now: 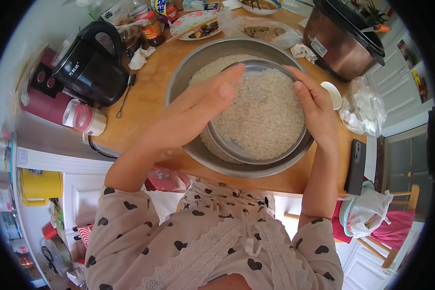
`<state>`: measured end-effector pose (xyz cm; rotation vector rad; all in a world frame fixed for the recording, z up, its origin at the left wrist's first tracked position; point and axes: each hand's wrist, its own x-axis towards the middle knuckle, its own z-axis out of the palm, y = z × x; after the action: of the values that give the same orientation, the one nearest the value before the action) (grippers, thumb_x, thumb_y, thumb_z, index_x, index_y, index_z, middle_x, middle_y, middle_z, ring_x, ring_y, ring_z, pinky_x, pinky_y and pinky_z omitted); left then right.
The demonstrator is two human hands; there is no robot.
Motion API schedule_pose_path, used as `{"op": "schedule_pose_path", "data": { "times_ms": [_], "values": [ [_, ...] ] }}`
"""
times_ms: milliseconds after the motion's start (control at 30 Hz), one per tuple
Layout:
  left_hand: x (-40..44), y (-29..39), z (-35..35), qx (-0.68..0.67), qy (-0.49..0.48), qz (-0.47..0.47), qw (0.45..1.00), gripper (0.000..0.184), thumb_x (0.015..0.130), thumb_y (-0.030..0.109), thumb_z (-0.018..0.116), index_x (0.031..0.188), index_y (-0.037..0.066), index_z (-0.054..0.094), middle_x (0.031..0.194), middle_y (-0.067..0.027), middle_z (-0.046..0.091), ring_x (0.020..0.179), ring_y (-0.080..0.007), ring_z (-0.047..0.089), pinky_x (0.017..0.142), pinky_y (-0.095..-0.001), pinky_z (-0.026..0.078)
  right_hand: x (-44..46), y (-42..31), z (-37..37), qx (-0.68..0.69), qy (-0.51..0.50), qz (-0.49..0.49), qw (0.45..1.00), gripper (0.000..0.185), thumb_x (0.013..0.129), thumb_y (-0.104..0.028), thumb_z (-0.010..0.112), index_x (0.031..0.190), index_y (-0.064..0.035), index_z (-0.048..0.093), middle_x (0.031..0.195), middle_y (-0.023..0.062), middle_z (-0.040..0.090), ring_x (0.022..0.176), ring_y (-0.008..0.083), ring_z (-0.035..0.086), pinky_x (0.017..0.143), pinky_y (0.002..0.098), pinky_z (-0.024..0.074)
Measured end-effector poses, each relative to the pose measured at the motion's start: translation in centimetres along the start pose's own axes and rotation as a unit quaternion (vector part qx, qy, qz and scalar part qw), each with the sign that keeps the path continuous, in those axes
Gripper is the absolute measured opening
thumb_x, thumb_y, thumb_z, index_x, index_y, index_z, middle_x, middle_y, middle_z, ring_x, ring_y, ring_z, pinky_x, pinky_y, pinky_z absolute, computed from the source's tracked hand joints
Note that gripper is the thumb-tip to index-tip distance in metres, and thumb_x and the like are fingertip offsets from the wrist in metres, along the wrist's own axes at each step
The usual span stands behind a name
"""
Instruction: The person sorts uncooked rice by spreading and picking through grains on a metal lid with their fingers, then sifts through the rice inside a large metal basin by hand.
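A round metal sieve [209, 128] full of white rice [270, 116] is over a large steel basin [176, 77], which holds more rice [212, 67]. My right hand [316, 104] grips the sieve's right rim, thumb on top. My left hand [198, 104] is at the sieve's upper left, its palm edge along the rim and its fingers held together, reaching over the rice. Whether the left fingers hold the rim is hard to make out.
A black kettle [94, 63], a jar [89, 118] and a spoon [125, 96] stand or lie left. Behind are a floral plate [193, 24] and bagged food [263, 31]. A cooker [343, 41], plastic bag [365, 106] and phone [355, 166] are right.
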<state>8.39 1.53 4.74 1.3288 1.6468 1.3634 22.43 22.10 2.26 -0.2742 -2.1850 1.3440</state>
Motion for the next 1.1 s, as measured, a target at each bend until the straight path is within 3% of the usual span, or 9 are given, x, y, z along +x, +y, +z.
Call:
{"op": "schedule_pose_path", "data": {
  "times_ms": [267, 367, 467, 767, 867, 967, 1100],
  "values": [
    [1.7, -0.4, 1.6, -0.047, -0.100, 0.013, 0.994, 0.071, 0.096, 0.054, 0.027, 0.140, -0.001, 0.031, 0.145, -0.0123, 0.032, 0.134, -0.0227, 0.030, 0.111, -0.0376, 0.019, 0.0, 0.2, 0.2, 0.013, 0.003, -0.003, 1.000, 0.028, 0.093, -0.014, 0.048, 0.117, 0.0003, 0.057, 0.104, 0.0092, 0.064, 0.095, 0.0135, 0.056, 0.085, 0.0253, 0.0419],
    [1.6, 0.2, 1.1, -0.055, -0.039, -0.047, 0.997, 0.070, 0.096, 0.054, 0.026, 0.140, 0.001, 0.031, 0.146, -0.0119, 0.032, 0.135, -0.0225, 0.029, 0.111, -0.0373, 0.018, 0.0, 0.3, 0.0, -0.002, 0.002, 0.002, 1.000, 0.028, 0.093, -0.014, 0.049, 0.116, 0.0003, 0.057, 0.103, 0.0094, 0.064, 0.094, 0.0134, 0.056, 0.085, 0.0254, 0.0423],
    [1.1, -0.3, 0.7, -0.107, 0.035, -0.026, 0.993, 0.060, 0.098, 0.043, 0.032, 0.137, -0.002, 0.035, 0.139, -0.0148, 0.042, 0.128, -0.0220, 0.038, 0.106, -0.0321, 0.028, 0.0, 0.5, -0.1, -0.014, 0.000, 0.005, 1.000, 0.029, 0.093, -0.014, 0.049, 0.116, 0.0002, 0.057, 0.103, 0.0100, 0.065, 0.093, 0.0136, 0.056, 0.084, 0.0255, 0.0424],
    [2.4, 0.1, 2.6, -0.146, -0.110, -0.038, 0.982, 0.059, 0.099, 0.042, 0.028, 0.135, -0.003, 0.039, 0.138, -0.0146, 0.042, 0.128, -0.0221, 0.038, 0.106, -0.0318, 0.028, 0.1, 0.7, 0.1, -0.010, 0.006, -0.021, 1.000, 0.029, 0.093, -0.013, 0.049, 0.116, 0.0014, 0.057, 0.105, 0.0112, 0.065, 0.097, 0.0150, 0.057, 0.086, 0.0265, 0.0425],
    [2.9, -0.2, 1.8, -0.053, -0.109, -0.070, 0.990, 0.062, 0.098, 0.046, 0.028, 0.135, -0.003, 0.038, 0.139, -0.0141, 0.042, 0.129, -0.0217, 0.038, 0.107, -0.0324, 0.028, 0.0, 0.5, 0.1, -0.006, 0.002, -0.011, 1.000, 0.028, 0.093, -0.013, 0.049, 0.116, 0.0016, 0.057, 0.105, 0.0113, 0.065, 0.098, 0.0153, 0.057, 0.086, 0.0267, 0.0425],
    [2.3, 0.0, 1.1, -0.091, -0.006, -0.067, 0.994, 0.064, 0.098, 0.048, 0.027, 0.136, -0.003, 0.037, 0.139, -0.0137, 0.041, 0.129, -0.0216, 0.038, 0.107, -0.0322, 0.028, 0.0, 0.4, 0.1, -0.006, 0.005, -0.006, 1.000, 0.028, 0.093, -0.014, 0.050, 0.115, 0.0012, 0.058, 0.104, 0.0110, 0.065, 0.095, 0.0151, 0.057, 0.085, 0.0264, 0.0428],
    [1.6, -0.2, 0.5, -0.122, 0.002, -0.046, 0.991, 0.067, 0.097, 0.051, 0.025, 0.136, -0.002, 0.036, 0.141, -0.0128, 0.038, 0.131, -0.0222, 0.036, 0.108, -0.0335, 0.025, -0.1, 0.7, 0.0, -0.008, 0.010, 0.003, 1.000, 0.029, 0.093, -0.015, 0.050, 0.115, 0.0006, 0.058, 0.101, 0.0101, 0.065, 0.091, 0.0144, 0.057, 0.082, 0.0257, 0.0432]
  ]
}}
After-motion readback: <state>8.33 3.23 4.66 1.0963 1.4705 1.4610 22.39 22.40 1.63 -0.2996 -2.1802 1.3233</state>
